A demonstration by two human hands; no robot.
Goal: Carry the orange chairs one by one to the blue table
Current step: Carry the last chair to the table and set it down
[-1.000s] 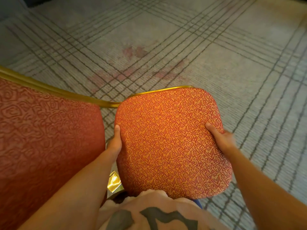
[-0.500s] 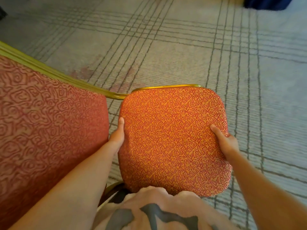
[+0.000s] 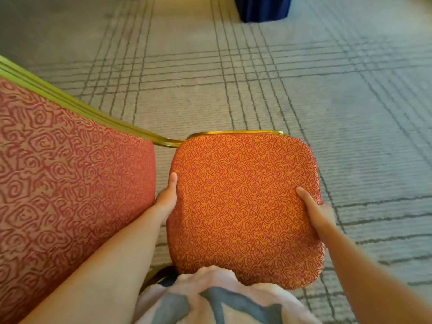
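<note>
The left hand (image 3: 166, 199) and right hand (image 3: 313, 210) each clasp opposite edges of the orange swirl-patterned fabric chair seat (image 3: 243, 206), likely for balance; the blue-draped table (image 3: 261, 8) stands ahead.

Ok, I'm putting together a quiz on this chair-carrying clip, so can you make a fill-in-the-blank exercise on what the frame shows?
1. The left hand and the right hand grip the orange chair by its ____.
2. The chair's backrest lies toward the person's ____ side.
3. The blue table shows at the ____ edge of the view, ahead across the carpet.

Missing words: seat; left; top
</note>
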